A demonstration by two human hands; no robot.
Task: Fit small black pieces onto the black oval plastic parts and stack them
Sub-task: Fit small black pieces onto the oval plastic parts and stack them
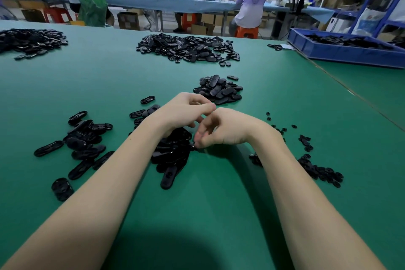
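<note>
- Mid-task, by the look of it: small heap of oval parts (219,90) just beyond the hands, probably the finished ones, but fitted or not too small to tell.
- Plenty left: loose ovals (85,138) scattered on the left, big far pile (188,47) mid-table, another pile (30,40) far left.
- Left hand (182,114) curled over a fanned bunch of ovals (173,153), apparently gripping it; actual contact hidden under the palm.
- Right hand (221,131) touching the left, fingertips (200,141) pinched together at the bunch's edge; likely on a small piece, cannot confirm.
- Small pieces (320,171) heaped near the right forearm, a few strays beyond.
- Open green table (219,215) between the forearms and toward the body.
- Table seam and blue bin (350,55) far right, well clear.
</note>
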